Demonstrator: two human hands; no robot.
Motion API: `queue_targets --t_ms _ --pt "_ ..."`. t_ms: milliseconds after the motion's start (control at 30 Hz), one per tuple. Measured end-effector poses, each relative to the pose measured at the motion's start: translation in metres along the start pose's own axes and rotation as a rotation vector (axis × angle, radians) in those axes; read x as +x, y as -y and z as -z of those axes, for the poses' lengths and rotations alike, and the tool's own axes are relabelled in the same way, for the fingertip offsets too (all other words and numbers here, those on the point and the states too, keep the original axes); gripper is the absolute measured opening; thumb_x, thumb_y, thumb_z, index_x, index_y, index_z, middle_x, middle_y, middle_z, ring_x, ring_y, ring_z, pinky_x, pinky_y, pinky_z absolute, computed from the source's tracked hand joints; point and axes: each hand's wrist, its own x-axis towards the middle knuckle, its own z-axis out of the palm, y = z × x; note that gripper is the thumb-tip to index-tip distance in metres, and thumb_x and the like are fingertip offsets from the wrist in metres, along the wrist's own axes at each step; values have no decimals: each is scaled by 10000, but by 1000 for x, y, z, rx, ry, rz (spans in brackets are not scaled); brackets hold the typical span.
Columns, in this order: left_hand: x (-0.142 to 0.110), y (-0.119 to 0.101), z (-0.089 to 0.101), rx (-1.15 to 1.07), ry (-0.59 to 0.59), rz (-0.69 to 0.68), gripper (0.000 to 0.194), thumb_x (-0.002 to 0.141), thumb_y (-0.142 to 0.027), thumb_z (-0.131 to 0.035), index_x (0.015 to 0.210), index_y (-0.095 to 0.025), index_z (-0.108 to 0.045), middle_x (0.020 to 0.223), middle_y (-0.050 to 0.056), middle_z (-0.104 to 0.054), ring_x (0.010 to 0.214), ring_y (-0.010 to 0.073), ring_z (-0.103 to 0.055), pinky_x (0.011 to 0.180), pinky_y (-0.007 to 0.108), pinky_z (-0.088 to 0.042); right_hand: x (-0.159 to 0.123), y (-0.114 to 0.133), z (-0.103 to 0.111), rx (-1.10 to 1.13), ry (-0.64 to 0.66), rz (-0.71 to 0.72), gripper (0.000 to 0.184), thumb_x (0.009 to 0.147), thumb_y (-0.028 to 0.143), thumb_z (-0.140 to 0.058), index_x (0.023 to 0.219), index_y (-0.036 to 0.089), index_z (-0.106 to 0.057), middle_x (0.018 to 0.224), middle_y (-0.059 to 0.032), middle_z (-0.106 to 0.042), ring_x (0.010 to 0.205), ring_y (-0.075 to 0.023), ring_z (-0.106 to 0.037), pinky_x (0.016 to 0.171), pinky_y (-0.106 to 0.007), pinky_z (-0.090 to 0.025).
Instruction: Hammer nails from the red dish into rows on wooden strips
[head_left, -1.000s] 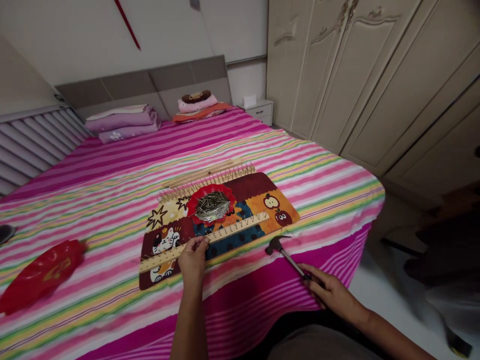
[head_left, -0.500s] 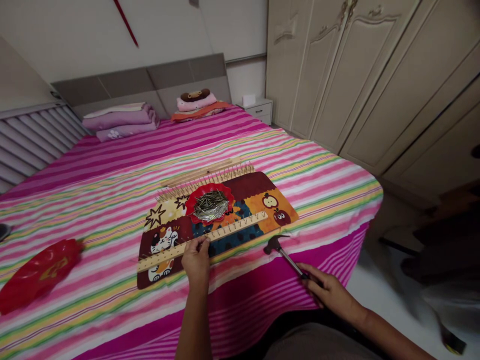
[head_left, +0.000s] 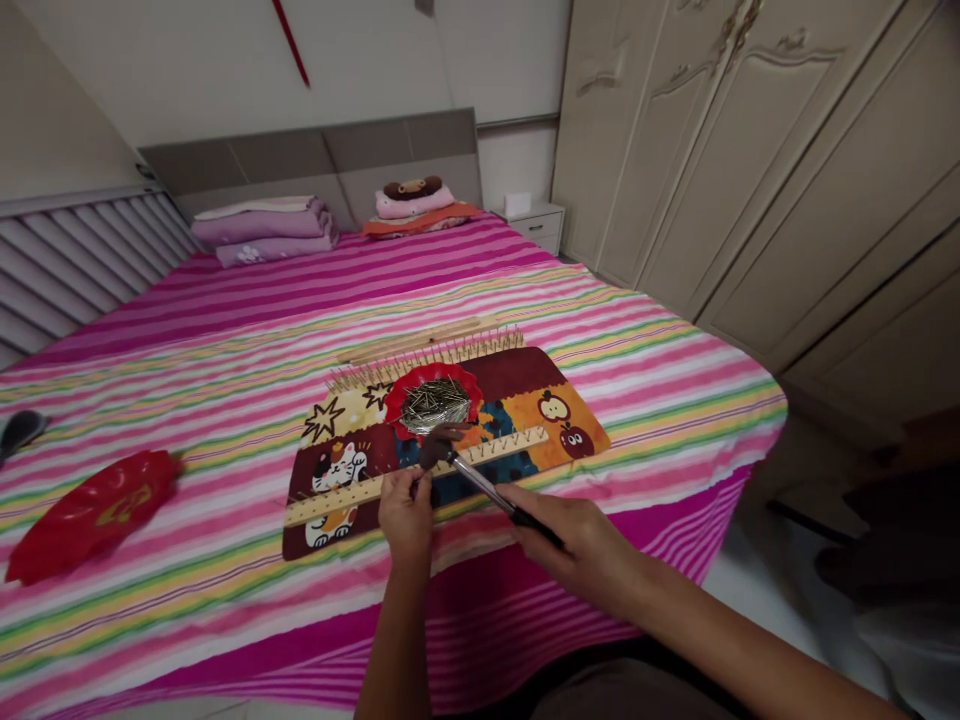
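My left hand pinches at the near wooden strip, which lies across a patterned mat on the bed; what its fingertips hold is too small to make out. My right hand grips the black handle of a small hammer, raised so its head hovers just above my left fingers and the strip. A red dish full of nails sits on the mat just behind. A second strip studded with upright nails lies along the mat's far edge.
The striped pink bedspread covers the bed. A red leaf-shaped tray lies at the left. Folded bedding and a stack with a plush toy sit by the headboard. Cream wardrobes line the right wall, beside a small nightstand.
My right hand lifted the hammer off the bedspread and swung it left, over the strip by my left hand. The left hand stayed at the strip. The view shifted slightly.
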Motion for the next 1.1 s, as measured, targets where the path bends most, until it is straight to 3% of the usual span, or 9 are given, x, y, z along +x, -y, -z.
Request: queue_targets --t_ms 200,400,500,667,733,800,900,1033,1100 --pt "-2 3 0 33 15 -8 150 768 -299 -499 706 -216 -607 766 27 -569 789 173 -543 741 291 -435 25 10 -6 -189 162 -33 491 826 163 -472 1314 218 -466 892 -53 -724 741 -177 -661 629 -244 -485" --pt "0 2 0 17 19 24 144 753 -307 -521 700 -212 -614 778 33 -578 785 178 -546 745 298 -438 -12 7 12 31 98 -80 479 864 195 -446 1341 232 -440 883 -26 -720 685 -135 -655 627 -218 -501" --pt "0 2 0 13 37 39 131 738 -296 -528 711 -206 -619 789 39 -584 787 179 -553 751 300 -441 -44 -11 21 92 91 -238 463 864 258 -467 1325 213 -479 832 -27 -729 651 -144 -662 617 -221 -523" --pt "2 -4 10 83 15 -1 180 759 -333 -511 787 -207 -636 807 37 -601 757 172 -554 742 299 -441 -93 -59 17 226 12 -483 424 819 328 -518 1224 224 -591 1054 -53 -707 978 -223 -648 873 -311 -500" --pt "9 -12 15 132 -14 -39 209 776 -351 -494 802 -204 -641 806 39 -606 745 169 -554 731 294 -440 -106 -76 10 264 -40 -559 430 788 354 -546 1185 207 -622 934 -56 -723 939 -226 -649 824 -303 -517" --pt "23 -21 17 189 5 -88 218 780 -346 -494 811 -197 -649 816 44 -621 748 169 -562 733 288 -439 -114 -87 3 325 -74 -666 471 780 386 -536 1198 180 -607 679 -19 -672 690 -185 -648 631 -268 -534" --pt "53 -36 10 332 180 -147 211 778 -304 -497 836 -196 -669 873 55 -660 821 182 -585 773 282 -430 -118 -93 -5 444 -98 -802 565 778 416 -509 1268 137 -531 478 79 -432 386 -91 -430 391 -206 -380" --pt "91 -50 -8 640 538 -87 230 764 -250 -491 884 -240 -686 974 42 -692 885 183 -610 759 265 -426 -117 -93 -7 517 -106 -834 608 739 434 -535 1266 131 -525 493 98 -354 387 -70 -353 384 -197 -296" --pt "103 -53 -16 752 644 -43 234 733 -245 -515 885 -246 -694 971 52 -700 887 199 -621 720 269 -431 -117 -93 -8 523 -104 -838 617 730 443 -539 1262 130 -527 491 99 -350 388 -69 -346 394 -202 -285"
